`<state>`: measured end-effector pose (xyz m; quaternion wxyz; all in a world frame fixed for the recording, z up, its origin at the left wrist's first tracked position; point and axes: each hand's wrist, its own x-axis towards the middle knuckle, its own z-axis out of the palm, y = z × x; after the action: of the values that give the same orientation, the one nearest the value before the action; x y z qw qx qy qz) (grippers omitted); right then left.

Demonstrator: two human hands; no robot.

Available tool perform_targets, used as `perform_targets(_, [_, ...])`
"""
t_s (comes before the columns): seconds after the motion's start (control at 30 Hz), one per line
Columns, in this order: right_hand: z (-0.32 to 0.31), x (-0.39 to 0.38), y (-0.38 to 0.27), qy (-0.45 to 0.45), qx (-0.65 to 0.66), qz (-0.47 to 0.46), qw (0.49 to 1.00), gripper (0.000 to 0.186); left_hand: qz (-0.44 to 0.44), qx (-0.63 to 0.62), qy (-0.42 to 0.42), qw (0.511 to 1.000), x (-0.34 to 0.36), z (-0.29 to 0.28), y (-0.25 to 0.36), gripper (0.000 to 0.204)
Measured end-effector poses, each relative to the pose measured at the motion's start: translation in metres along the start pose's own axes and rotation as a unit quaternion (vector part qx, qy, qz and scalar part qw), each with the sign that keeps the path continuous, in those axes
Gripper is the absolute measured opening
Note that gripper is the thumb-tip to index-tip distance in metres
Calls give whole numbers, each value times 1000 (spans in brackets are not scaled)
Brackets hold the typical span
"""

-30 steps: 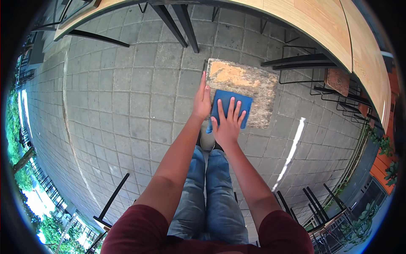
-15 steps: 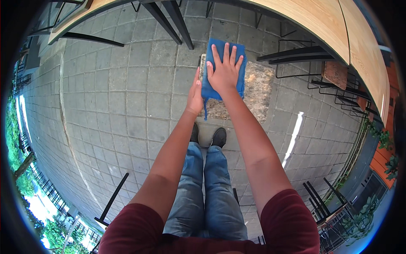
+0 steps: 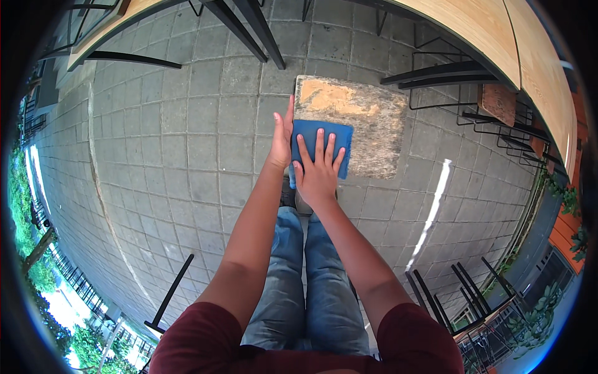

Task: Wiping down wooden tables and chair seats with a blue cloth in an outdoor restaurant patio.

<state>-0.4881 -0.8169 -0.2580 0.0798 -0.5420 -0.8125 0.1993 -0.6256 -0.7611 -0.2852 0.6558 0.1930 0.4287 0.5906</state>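
Note:
My right hand (image 3: 318, 176) lies flat, fingers spread, on a blue cloth (image 3: 308, 128). Under the cloth is the near left part of a worn, rectangular wooden board (image 3: 377, 137), which looks like a stool or small table top. Its surface is patchy, with lighter bare wood toward the far side. Against the board's left edge rests my left hand (image 3: 282, 142), its fingers stretched out and its thumb apart. What supports the board is hidden beneath it.
Light wooden tables (image 3: 461, 22) with black legs (image 3: 436, 76) curve along the far and right sides. A small brown seat (image 3: 497, 104) stands under the right one. Black-framed chairs (image 3: 473, 299) are at the lower right. Grey paving (image 3: 187, 149) surrounds the board.
My right hand has drawn the blue cloth from the board's far left part toward me, uncovering the far side. My left hand stays at the left edge, its thumb now lifted away.

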Motion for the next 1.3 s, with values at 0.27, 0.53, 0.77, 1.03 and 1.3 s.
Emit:
perform_targets(0.27, [-12, 132, 22, 116, -12, -23, 993, 62, -13, 22, 23, 999, -3, 1, 7, 96])
perform_targets(0.53, [-17, 131, 31, 123, -25, -34, 992, 63, 14, 49, 48, 998, 8, -5, -12, 74])
perform_targets(0.77, [-14, -4, 16, 11, -15, -11, 1000, 64, 46, 197, 111, 973, 9, 4, -8, 61])
perform_targets(1.03, [-16, -10, 27, 11, 4, 14, 1000, 62, 95, 468, 199, 855, -1, 33, -7, 54])
perform_targets(1.3, [-30, 133, 69, 137, -30, 7, 990, 64, 153, 495, 205, 830, 1, 37, -16, 55])
